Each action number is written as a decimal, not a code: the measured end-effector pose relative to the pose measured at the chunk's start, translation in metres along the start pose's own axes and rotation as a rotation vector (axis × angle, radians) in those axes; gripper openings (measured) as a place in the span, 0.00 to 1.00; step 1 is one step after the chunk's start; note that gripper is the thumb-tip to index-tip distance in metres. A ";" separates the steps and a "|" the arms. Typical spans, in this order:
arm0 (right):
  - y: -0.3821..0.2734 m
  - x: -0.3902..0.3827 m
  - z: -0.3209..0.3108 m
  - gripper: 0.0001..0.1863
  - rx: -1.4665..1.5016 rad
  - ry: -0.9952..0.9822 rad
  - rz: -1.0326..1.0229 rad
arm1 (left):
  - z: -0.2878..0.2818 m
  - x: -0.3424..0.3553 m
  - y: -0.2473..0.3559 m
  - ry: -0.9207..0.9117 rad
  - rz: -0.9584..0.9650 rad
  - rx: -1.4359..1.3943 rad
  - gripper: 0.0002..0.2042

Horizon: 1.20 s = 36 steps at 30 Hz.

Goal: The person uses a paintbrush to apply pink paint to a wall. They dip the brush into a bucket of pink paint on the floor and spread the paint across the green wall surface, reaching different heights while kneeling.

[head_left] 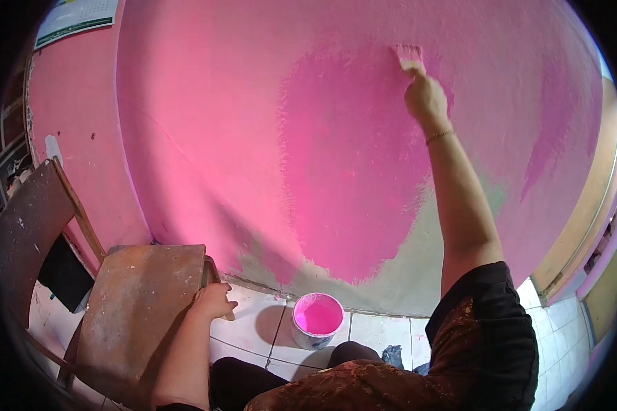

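My right hand (426, 99) is closed round the handle of a paintbrush (409, 52). Its bristles lie against the wall (206, 116), at the upper edge of a darker, wet-looking pink patch (353, 164). At the lower left, my left hand (214, 300) grips the right edge of a worn brown chair (140, 294), with the forearm along the seat. The undersides of those fingers are hidden. Between my left hand and my knees, a small bucket (318, 320) of bright pink paint stands on the floor near the foot of the wall.
White floor tiles (247, 329) meet a grey unpainted strip (370, 294) at the wall's base. The chair's backrest (31, 233) rises at the far left, near a black object (65, 277). A calendar (75, 20) hangs upper left. On the right is a door frame (583, 219).
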State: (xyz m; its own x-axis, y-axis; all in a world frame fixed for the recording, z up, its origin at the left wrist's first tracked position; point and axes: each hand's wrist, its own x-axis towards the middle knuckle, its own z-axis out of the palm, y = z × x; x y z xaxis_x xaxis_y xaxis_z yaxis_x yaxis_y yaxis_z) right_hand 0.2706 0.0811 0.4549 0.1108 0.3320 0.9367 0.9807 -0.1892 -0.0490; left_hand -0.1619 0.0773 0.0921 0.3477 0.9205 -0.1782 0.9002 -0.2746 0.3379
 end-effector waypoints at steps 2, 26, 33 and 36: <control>0.020 -0.040 0.031 0.22 -0.041 -0.040 -0.076 | 0.003 0.004 -0.006 -0.009 0.015 -0.018 0.27; 0.053 0.042 -0.083 0.13 0.119 -0.228 0.069 | 0.004 -0.001 -0.008 0.076 0.020 0.012 0.27; 0.089 -0.035 -0.026 0.22 -0.092 -0.027 0.134 | 0.008 0.003 -0.008 0.029 0.017 -0.042 0.26; 0.121 -0.140 0.026 0.25 -0.135 0.003 -0.046 | 0.012 0.009 -0.011 0.010 0.021 -0.053 0.26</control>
State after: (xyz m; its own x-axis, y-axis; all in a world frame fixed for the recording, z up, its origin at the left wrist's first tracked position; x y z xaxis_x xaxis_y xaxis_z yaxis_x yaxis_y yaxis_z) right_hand 0.3781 0.0353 0.3089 0.0653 0.3403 0.9381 0.9540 -0.2969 0.0413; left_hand -0.1653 0.0856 0.0759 0.3629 0.9178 -0.1611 0.8776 -0.2785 0.3902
